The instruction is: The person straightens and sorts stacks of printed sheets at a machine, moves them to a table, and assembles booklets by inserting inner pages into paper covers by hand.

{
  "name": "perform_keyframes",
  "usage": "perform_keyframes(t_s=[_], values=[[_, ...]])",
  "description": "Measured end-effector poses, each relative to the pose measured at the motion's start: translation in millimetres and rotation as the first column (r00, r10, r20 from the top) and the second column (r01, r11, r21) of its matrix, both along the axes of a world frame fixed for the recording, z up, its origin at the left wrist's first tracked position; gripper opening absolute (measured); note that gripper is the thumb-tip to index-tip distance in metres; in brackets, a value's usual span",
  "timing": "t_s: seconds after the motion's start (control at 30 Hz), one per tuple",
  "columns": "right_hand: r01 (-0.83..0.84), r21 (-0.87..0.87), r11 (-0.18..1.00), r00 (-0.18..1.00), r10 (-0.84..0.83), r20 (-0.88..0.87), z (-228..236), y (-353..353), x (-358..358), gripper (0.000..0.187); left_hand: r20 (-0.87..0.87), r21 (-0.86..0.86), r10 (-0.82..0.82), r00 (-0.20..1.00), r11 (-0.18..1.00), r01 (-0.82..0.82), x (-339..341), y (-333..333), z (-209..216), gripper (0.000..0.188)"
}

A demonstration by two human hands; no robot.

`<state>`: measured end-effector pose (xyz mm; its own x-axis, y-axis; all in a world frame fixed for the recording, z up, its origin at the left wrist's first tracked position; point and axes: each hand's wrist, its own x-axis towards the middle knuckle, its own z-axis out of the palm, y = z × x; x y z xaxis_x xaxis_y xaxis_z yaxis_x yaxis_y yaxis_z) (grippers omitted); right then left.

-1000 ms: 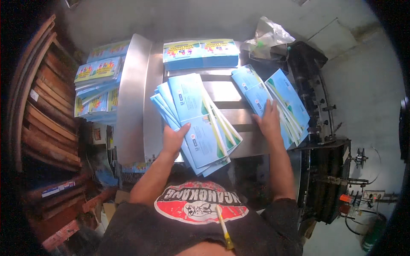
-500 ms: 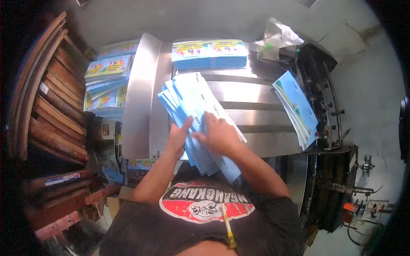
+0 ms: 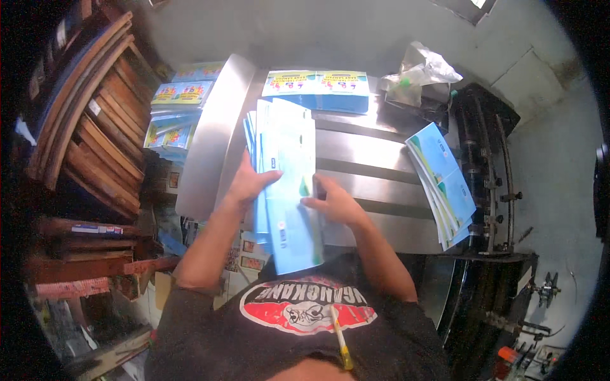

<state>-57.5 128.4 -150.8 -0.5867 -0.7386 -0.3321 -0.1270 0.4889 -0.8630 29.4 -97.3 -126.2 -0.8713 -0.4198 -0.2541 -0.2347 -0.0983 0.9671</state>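
A bundle of light-blue printed sheets stands out in front of me over the near edge of the metal table, its long side running away from me. Its sheets are a little uneven along the left side. My left hand grips the left edge, thumb on top and fingers underneath. On the right edge, my right hand clasps the bundle with its thumb on the face; some of its fingers are hidden. A fanned pile of similar blue sheets lies at the table's right.
Behind the bundle stands a squared stack of printed sheets on the slatted metal table. More stacks sit left, beyond an upright metal panel. A crumpled plastic bag rests far right, near black machine rollers. Wooden boards lean left.
The bundle has turned from a slant to nearly straight away from me, and its sheets are more closely lined up. My hands have shifted to its two long edges.
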Motion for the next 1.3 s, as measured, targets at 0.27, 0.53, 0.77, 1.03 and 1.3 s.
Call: perform_keyframes(t_s=[0.27, 0.53, 0.77, 1.03, 1.3], values=[[0.559, -0.505, 0.657, 0.826, -0.494, 0.271, 36, 143, -39, 0.053, 0.374, -0.663, -0.499, 0.781, 0.445, 0.602, -11, 65, 168, 0.102], [0.397, -0.541, 0.741, 0.917, -0.337, 0.212, 23, 198, -21, 0.086, 0.548, -0.761, -0.648, 0.53, -0.122, 0.638, -15, 141, 96, 0.112], [0.415, -0.398, 0.818, 0.882, -0.256, 0.396, 10, 200, -14, 0.092, 0.529, -0.356, -0.697, 0.484, 0.336, 0.872, -23, 63, 104, 0.093], [0.635, -0.376, 0.675, 0.753, -0.43, 0.498, -75, 239, 11, 0.106, -0.139, 0.664, -0.232, 0.963, 0.7, 0.264, 78, -3, -59, 0.095], [0.24, -0.471, 0.849, 0.968, -0.175, 0.179, 20, 191, 23, 0.107, -0.136, 0.338, -0.515, 0.846, 0.779, 0.528, 102, -12, -35, 0.108]])
